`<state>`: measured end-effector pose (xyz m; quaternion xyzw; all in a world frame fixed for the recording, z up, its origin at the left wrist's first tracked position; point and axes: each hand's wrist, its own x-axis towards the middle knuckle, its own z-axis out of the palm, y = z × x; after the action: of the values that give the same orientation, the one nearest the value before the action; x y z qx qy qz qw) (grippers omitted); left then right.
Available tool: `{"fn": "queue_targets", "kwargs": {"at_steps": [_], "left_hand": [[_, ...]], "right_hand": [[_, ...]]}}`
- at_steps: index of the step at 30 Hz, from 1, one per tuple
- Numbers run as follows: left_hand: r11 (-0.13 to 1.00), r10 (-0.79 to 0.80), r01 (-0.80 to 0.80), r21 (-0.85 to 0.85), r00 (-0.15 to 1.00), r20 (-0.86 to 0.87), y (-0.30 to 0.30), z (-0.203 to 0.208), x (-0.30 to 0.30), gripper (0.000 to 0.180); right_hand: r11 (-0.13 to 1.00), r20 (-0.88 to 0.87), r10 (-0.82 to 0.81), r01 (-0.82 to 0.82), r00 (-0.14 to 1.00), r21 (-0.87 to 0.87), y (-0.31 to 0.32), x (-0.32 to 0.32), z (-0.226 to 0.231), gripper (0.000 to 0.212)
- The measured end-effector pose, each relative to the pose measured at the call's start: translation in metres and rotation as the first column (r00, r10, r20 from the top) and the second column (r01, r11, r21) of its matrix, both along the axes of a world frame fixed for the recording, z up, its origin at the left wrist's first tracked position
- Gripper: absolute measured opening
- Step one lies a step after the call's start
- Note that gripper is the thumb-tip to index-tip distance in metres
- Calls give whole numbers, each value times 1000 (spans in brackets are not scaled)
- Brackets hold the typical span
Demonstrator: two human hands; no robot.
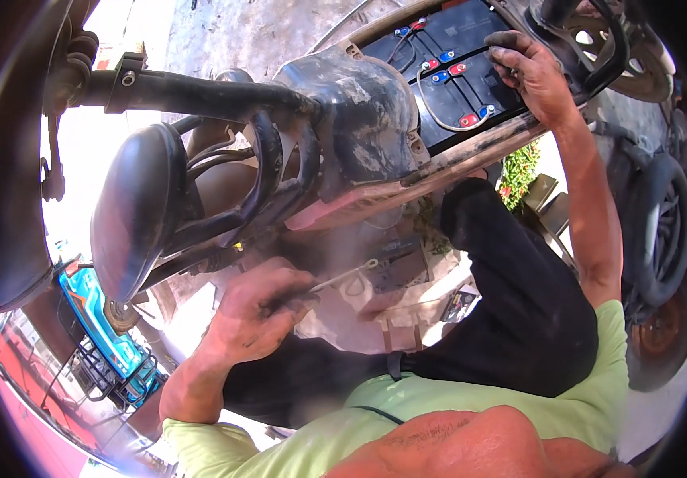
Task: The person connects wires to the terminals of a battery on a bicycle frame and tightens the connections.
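My left hand (264, 311) is closed round a thin metal wrench (342, 279), held above my lap with its ring end pointing right. My right hand (533, 76) is over the black batteries (463, 36) at the upper right. Its fingers are curled together, and whatever they may hold is too small to make out. The batteries sit side by side in a long frame tray (483, 145). Red and blue terminal caps (469, 120) show on them, and a grey cable (425, 99) loops between terminals. Dark, worn bodywork (343, 99) adjoins the tray on the left.
A vehicle's black tube frame (264, 167) and rounded dark cover (140, 211) fill the left. Wheels (662, 334) stand at the right. A blue vehicle (100, 319) is at the lower left. A green plant (519, 175) shows beyond my knee.
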<state>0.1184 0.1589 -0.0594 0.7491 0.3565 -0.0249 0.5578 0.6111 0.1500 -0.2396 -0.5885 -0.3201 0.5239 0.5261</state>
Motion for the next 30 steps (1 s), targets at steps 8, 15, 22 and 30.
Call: {"fn": "queue_targets", "kwargs": {"at_steps": [8, 15, 22, 30], "left_hand": [[1000, 6, -6, -2, 999, -32, 1, 1, 1, 32], [1000, 5, -5, 15, 1000, -26, 0, 0, 0, 33], [1000, 6, -6, 6, 1000, -20, -1, -2, 1, 31], [1000, 0, 1, 16, 1000, -17, 1, -1, 3, 30]], "right_hand": [[1000, 17, -12, 11, 1000, 25, 2, -3, -1, 24], [999, 64, 20, -22, 998, 31, 3, -4, -4, 23], [998, 75, 17, -21, 997, 55, 1, -4, -5, 25], [998, 91, 32, -36, 995, 45, 2, -5, -1, 26]]}}
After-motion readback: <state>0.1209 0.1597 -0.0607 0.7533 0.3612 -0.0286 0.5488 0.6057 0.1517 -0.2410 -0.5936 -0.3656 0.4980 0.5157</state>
